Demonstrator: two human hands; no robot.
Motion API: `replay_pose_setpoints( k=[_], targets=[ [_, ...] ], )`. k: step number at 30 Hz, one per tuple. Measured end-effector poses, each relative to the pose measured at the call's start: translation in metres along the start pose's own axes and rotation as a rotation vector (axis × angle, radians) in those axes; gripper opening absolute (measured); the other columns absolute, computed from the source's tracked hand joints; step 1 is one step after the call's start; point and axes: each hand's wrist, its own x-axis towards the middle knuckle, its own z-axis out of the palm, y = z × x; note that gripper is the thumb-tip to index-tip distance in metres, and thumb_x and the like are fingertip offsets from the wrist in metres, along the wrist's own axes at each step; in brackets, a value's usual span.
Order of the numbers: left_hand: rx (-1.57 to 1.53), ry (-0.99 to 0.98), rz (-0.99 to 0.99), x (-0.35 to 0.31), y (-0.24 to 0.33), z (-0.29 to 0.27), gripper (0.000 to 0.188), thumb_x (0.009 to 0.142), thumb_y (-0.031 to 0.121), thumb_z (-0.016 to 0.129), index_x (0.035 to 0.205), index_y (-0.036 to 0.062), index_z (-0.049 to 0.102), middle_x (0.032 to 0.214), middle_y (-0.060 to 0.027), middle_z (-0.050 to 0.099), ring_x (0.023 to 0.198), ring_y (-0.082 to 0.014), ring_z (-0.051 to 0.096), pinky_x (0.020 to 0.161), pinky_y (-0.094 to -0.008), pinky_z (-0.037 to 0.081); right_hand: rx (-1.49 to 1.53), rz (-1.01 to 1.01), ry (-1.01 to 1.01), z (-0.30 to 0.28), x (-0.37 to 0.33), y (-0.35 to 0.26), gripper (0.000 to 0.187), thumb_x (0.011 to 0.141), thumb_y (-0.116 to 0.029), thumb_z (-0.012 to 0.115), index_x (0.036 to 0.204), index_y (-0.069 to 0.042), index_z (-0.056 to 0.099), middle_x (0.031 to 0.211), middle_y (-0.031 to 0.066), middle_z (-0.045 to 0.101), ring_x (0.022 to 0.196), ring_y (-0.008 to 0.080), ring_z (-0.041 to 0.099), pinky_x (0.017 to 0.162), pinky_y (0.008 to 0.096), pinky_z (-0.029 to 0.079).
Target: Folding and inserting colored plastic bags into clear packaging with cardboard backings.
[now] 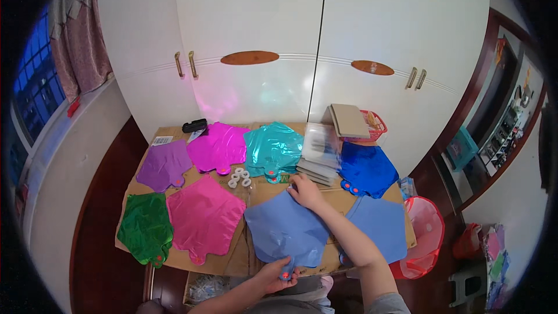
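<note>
My left grip [275,276] is closed on the narrow tail of the pale blue foil sheet [285,227], at the near edge of the worktop [238,259]. My right grip [303,191] rests at the far tip of the same sheet, fingers bent; I cannot tell whether they pinch it. The sheet lies right of centre — its tail directed toward me.

Adjacent items: the second pale blue sheet [381,229] lies at the near right corner, partly behind my right forearm; the pink sheet [206,215] lies to the left; the green sheet [145,227] occupies the near left corner. Along the far edge, left to right: purple sheet [164,166], magenta sheet [220,145], teal sheet [273,146], dark blue sheet [369,168]. White rings [239,178] sit near the middle — just beside the teal sheet.
</note>
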Motion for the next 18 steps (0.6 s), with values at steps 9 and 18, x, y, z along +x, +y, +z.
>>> replay_pose_setpoints(
  k=[9, 18],
  targets=[
    [-0.060, 0.018, -0.020, 0.002, 0.001, -0.001, 0.023, 0.096, 0.025, 0.048, 0.105, 0.0056, 0.038, 0.084, -0.0152, 0.051, 0.066, -0.0212, 0.048, 0.061, -0.0339, 0.045, -0.048, -0.341, -0.172, -0.001, -0.055, -0.030, 0.022, 0.081, -0.017, 0.060, 0.102, -0.009, 0.059, 0.110, 0.0150, 0.054, 0.108, 0.0329, 0.051, 0.088, 0.0414, 0.044],
    [0.015, -0.003, 0.013, 0.010, 0.004, -0.009, 0.027, 0.096, 0.022, 0.047, 0.116, 0.0047, 0.039, 0.093, -0.0195, 0.055, 0.083, -0.0271, 0.056, 0.069, -0.0385, 0.050, -0.145, -0.363, -0.096, 0.000, -0.068, -0.036, 0.038, 0.086, -0.022, 0.055, 0.122, -0.013, 0.053, 0.126, 0.0159, 0.050, 0.120, 0.0346, 0.046, 0.102, 0.0474, 0.034]
  ],
)
